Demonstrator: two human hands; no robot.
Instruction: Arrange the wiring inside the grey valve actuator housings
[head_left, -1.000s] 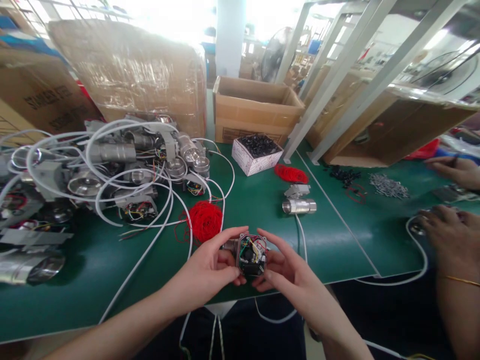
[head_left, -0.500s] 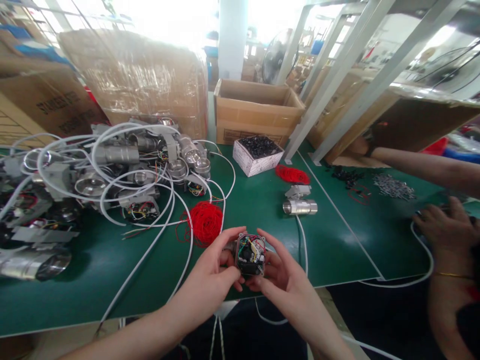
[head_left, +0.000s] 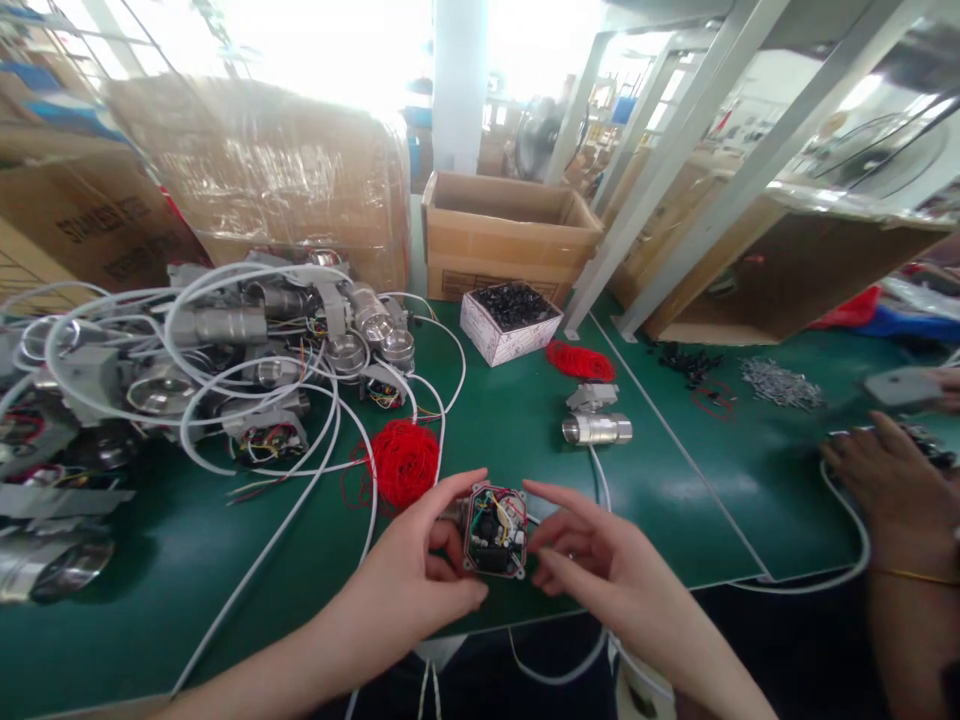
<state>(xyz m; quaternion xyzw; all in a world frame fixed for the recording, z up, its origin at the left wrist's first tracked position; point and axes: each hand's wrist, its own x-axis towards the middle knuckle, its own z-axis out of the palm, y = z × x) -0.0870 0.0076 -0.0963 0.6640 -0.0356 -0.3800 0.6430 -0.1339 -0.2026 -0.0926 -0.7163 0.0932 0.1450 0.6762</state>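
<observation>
A small open actuator box (head_left: 494, 530) is held up just above the near edge of the green table (head_left: 225, 540). Its open face is turned up toward the camera, so the coloured wires and black parts inside can be seen. A red seal runs around its rim. The box looks nearly square, so a long side cannot be told.

The box is gripped by the left hand (head_left: 416, 570). The left thumb is curled under the lower left corner, and the first finger is stretched along the top left edge. The right hand (head_left: 600, 565) is loosely open just to the right of the box. Its first finger is stretched toward the top right corner, but it cannot be told if the box is touched.

A ball of red thread (head_left: 403, 462) is seen just past the left fingertips. A silver valve (head_left: 596, 428) with a white cable lies beyond the right fingers. A small box of black parts (head_left: 511, 322) sits farther back. A pile of valves and white cables (head_left: 225, 350) is spread out far to the left. Another person's hand (head_left: 874, 480) rests on the table well to the right.
</observation>
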